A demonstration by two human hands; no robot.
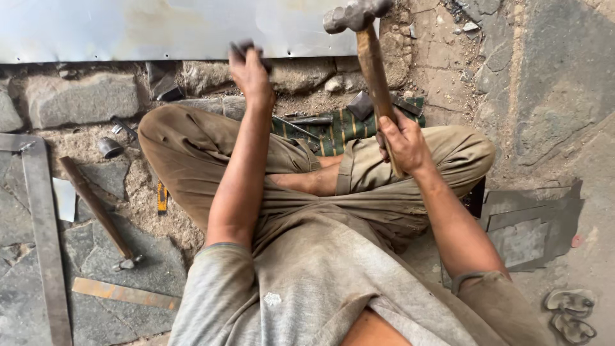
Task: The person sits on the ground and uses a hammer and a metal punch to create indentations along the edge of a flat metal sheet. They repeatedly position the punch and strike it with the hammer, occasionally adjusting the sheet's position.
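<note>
Head view: down over crossed legs on stone floor.
Right hand (403, 142): grip closed round hammer (365, 38), raised.
Left hand (251, 72): grip pinching small dark tool (242, 47) at metal sheet (128, 29) edge.

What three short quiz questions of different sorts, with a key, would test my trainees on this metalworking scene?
1. True or false: the right hand grips a wooden-handled hammer with its head raised.
2. Multiple choice: the left hand holds a small dark tool against
A. the sheet metal
B. the steel square
C. the striped cloth
3. Fill in: a second hammer lies on the stone ground on the person's ____ side.

Key: 1 true; 2 A; 3 left.
</note>
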